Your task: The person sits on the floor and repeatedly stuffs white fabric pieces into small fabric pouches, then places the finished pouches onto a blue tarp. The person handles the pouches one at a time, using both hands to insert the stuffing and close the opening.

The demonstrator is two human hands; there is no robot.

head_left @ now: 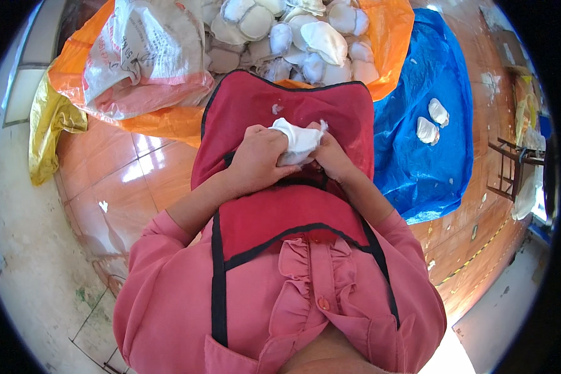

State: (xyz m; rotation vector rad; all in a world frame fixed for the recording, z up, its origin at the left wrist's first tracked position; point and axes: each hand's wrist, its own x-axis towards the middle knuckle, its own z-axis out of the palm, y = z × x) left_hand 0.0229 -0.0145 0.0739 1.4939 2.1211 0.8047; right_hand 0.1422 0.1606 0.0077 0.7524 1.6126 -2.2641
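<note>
At twelve o'clock an orange sheet [394,37] is lying; at two, a blue sheet [417,174]. A red apron [280,218] is covering the person's front. A heap of white pads [252,23] is resting on the orange sheet. The left hand [255,154] is clamping a white pad [300,140] from nine o'clock; the right hand [331,157] is pinching its three-o'clock edge. That pad is sitting between both hands, over the apron.

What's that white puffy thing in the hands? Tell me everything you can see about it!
The white piece is small and looks soft, like smooth cloth on top with fuzzier, greyish padding along its lower part. It looks bent or curved, but fingers hide its full shape. The left hand grips its left side and the right hand pinches its right side, near a wisp of fluff. It's above the red apron.
</note>
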